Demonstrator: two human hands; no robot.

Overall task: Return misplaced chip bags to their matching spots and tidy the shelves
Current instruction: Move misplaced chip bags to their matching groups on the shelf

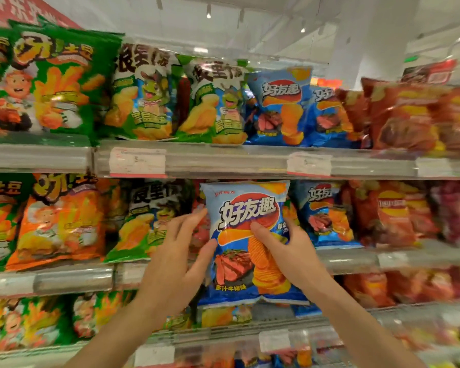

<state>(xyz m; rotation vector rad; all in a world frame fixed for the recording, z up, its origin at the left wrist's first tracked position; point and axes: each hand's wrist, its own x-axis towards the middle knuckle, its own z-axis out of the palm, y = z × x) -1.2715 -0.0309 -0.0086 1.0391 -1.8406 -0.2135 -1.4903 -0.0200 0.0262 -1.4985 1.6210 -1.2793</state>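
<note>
Bright ceiling lights [208, 15] overhead; motion blur and distortion toward edges.

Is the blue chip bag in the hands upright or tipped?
Upright: the blue chip bag has its logo at top, held between left hand and right hand.

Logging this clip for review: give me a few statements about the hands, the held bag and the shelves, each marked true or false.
1. Both hands hold one blue chip bag. True.
2. The left hand has its grip on the bag's left edge. True.
3. The right hand is resting on a shelf rail. False: it holds the bag's right side.
4. Matching blue bags stand on the shelf above. True.
5. The held bag is green. False: it is blue, with a steak picture.
</note>
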